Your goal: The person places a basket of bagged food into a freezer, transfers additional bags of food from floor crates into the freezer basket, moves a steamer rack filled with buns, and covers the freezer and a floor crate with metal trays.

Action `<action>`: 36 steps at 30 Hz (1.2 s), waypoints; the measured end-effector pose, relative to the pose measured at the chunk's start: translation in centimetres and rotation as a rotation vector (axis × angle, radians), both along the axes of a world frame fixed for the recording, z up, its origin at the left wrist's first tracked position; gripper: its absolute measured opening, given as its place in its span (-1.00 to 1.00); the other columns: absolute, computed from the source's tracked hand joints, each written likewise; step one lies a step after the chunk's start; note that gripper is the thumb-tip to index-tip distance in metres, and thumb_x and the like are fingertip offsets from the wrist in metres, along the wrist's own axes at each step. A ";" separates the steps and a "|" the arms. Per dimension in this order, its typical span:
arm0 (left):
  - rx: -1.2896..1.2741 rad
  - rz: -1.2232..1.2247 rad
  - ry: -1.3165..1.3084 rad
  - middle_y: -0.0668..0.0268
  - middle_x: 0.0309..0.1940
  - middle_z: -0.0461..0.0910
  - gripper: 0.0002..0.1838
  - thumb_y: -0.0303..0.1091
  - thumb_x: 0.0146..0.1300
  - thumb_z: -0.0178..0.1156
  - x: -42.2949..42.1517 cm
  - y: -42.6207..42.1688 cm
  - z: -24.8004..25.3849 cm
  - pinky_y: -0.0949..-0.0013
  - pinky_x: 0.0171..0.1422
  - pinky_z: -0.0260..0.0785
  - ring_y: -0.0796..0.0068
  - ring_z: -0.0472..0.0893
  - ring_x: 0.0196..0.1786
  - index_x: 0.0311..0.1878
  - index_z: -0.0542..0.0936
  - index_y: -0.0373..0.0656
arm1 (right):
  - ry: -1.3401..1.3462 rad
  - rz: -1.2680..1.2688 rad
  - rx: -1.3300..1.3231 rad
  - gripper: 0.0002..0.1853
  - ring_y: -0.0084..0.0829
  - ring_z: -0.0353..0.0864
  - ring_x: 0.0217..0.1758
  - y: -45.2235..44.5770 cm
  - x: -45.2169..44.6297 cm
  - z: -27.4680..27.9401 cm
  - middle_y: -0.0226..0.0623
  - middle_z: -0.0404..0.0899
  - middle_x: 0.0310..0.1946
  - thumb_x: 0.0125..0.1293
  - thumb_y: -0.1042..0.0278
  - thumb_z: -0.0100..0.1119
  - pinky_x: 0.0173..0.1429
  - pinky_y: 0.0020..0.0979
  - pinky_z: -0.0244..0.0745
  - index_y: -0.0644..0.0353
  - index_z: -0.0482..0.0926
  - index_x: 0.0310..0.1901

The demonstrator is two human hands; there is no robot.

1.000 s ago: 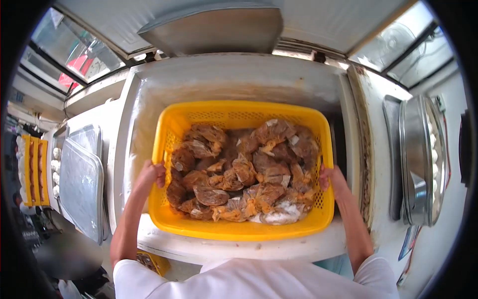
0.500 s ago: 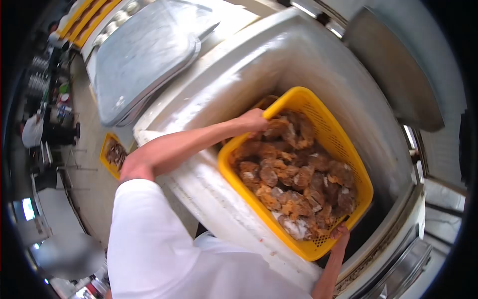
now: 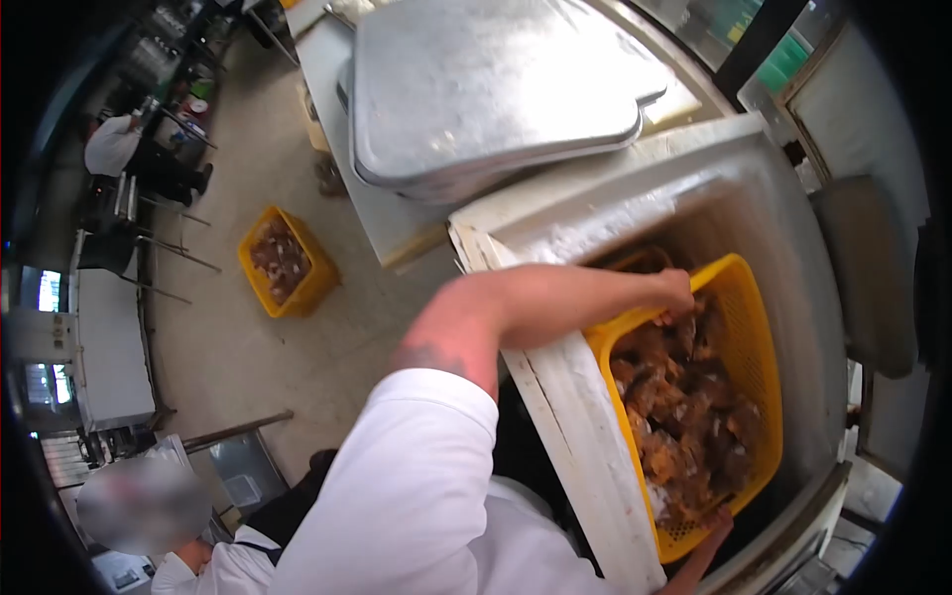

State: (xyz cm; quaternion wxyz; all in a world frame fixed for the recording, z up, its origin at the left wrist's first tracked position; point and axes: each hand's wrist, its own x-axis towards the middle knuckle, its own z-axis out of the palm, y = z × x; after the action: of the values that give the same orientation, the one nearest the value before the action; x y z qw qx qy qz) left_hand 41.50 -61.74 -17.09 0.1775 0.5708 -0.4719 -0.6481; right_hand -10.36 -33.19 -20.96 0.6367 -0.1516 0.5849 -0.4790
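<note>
A yellow plastic basket (image 3: 749,347) with perforated walls is inside the opening of a frosty chest freezer (image 3: 808,288), tilted in my view. Reddish-brown frozen-looking clumps (image 3: 684,416), some with white frost, fill much of it; their exact kind I cannot make out. My left hand (image 3: 676,294) grips the far rim, fingers wrapped over it. Around the near end of the rim, at lower right, my right hand (image 3: 716,533) is closed, partly hidden by the basket. The basket's left side lies close along the freezer's white edge (image 3: 560,416).
Metal trays or lids (image 3: 486,109) lie on a white surface beyond the freezer. On the floor at left stands another yellow basket (image 3: 315,283) with similar brown pieces. One person (image 3: 114,147) is at the far left, another (image 3: 248,550) close by at lower left.
My view has swung left, so the freezer and basket appear further right and the floor basket shows fully. Both hands still grip the yellow basket. The person at lower left shows more.
</note>
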 end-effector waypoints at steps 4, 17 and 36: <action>-0.032 -0.042 -0.052 0.09 -0.50 0.63 -0.85 -0.52 0.15 0.07 0.4 0.4 1.8 0.27 -0.47 0.60 0.30 0.67 -0.53 -0.31 0.56 -0.42 | 0.309 -0.185 0.021 -0.69 -0.51 0.02 -0.74 0.2 3.9 2.1 -0.48 0.10 -0.72 0.19 0.43 0.02 -0.61 -0.42 0.00 -0.04 0.09 -0.55; -0.024 -0.103 0.079 0.32 -0.67 0.41 -0.67 -0.26 0.32 0.22 -0.1 -0.5 0.4 0.34 -0.56 0.41 0.48 0.42 -0.68 -0.53 0.45 -0.19 | 0.793 -0.061 0.028 -0.88 -0.50 0.39 -0.63 -0.6 4.4 2.6 -0.36 0.37 -0.64 0.29 0.44 0.03 -0.49 -0.42 0.30 0.26 0.41 -0.39; -0.231 -0.012 -0.196 -0.29 -0.25 0.62 -0.64 -0.39 0.05 0.11 -0.6 -0.5 -1.2 0.01 -0.01 0.49 -0.19 0.65 -0.10 -0.17 0.56 -0.52 | 1.030 -0.099 0.173 -0.84 -0.52 0.32 -0.70 -3.0 8.8 5.7 -0.37 0.32 -0.65 0.47 0.30 0.01 -0.52 -0.38 0.29 0.20 0.43 -0.23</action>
State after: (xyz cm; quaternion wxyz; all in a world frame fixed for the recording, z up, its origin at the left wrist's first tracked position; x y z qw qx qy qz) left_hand 40.90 -62.20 -18.24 0.1914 0.6043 -0.5617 -0.5317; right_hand -1.52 -36.14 -15.23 0.2536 -0.2866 0.8660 -0.3219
